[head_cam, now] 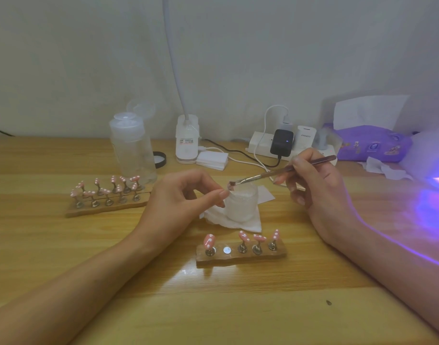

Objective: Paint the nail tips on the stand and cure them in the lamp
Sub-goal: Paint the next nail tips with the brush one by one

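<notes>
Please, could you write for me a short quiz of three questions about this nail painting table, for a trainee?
1. True or false: each spot on the near stand carries a nail tip.
2. Which hand holds the brush?
3. The glowing lamp is: A) far left, B) far right, C) front centre.
Key: 1 false, one spot is bare; 2 the right hand; 3 B.

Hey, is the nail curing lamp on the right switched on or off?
On. The lamp glows violet at its opening and throws purple light across the table beside it.
</notes>
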A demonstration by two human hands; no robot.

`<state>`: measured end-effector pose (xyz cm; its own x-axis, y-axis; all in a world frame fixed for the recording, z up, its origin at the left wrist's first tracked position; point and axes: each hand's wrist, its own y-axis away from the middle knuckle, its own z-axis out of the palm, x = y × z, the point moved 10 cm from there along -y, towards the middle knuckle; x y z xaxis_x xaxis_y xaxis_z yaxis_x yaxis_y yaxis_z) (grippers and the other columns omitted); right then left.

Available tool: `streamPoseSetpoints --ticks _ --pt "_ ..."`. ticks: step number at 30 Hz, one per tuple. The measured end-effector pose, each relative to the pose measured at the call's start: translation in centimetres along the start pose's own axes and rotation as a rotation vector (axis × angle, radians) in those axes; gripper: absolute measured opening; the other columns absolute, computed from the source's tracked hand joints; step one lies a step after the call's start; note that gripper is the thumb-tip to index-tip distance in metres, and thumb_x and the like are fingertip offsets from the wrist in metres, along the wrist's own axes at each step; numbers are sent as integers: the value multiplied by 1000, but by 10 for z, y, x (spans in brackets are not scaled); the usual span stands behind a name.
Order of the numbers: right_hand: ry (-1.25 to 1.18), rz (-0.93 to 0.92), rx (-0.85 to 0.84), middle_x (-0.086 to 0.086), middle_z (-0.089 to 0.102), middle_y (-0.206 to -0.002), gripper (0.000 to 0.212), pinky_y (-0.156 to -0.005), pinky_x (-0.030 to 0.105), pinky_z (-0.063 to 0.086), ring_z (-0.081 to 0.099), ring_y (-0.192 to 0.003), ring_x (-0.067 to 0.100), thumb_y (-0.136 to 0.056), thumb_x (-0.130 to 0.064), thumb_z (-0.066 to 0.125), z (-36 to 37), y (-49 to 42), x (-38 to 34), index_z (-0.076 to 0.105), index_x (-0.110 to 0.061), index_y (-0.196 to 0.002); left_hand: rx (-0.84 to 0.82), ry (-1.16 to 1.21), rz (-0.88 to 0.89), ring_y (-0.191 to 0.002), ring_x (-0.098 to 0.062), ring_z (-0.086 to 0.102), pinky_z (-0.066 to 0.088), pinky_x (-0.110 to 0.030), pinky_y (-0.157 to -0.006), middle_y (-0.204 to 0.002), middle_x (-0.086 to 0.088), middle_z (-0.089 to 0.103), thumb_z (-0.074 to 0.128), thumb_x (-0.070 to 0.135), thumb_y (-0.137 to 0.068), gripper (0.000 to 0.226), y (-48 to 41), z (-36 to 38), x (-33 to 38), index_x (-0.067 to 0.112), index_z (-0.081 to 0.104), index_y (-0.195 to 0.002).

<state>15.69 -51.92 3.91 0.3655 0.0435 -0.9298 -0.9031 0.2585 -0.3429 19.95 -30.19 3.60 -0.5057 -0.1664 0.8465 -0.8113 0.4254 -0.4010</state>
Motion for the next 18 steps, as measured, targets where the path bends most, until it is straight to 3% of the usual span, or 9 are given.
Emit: streamPoseSetpoints --ticks 5,9,13,18 --pt "15 45 55 6 69 -67 25 -40 16 31 46 -51 6 -101 -15 50 -6 -1 5 50 -20 -77 0 5 -2 -50 -1 50 42 -14 -49 -81 9 76 73 43 -76 19 0 0 -1 24 73 -77" --pt "-2 -6 -5 7 71 -71 22 -42 16 33 48 -53 8 -97 -23 54 1 0 -1 52 -24 -75 1 11 9 -50 -1 50 42 -14 -50 -79 8 75 76 35 -79 15 0 0 -1 20 73 -76" --pt "43 3 22 7 69 -67 25 -40 16 29 44 -49 7 -101 -14 49 -2 0 1 48 -22 -77 3 9 14 -50 -2 49 42 -14 -50 -82 8 76 75 39 -77 19 0 0 -1 20 73 -76" --pt "-16 -33 -8 7 71 -71 26 -41 16 30 45 -51 9 -95 -26 53 2 -1 -5 55 -30 -69 9 -29 21 -51 -2 50 42 -13 -51 -86 11 75 76 41 -77 17 0 -1 -2 24 74 -78"
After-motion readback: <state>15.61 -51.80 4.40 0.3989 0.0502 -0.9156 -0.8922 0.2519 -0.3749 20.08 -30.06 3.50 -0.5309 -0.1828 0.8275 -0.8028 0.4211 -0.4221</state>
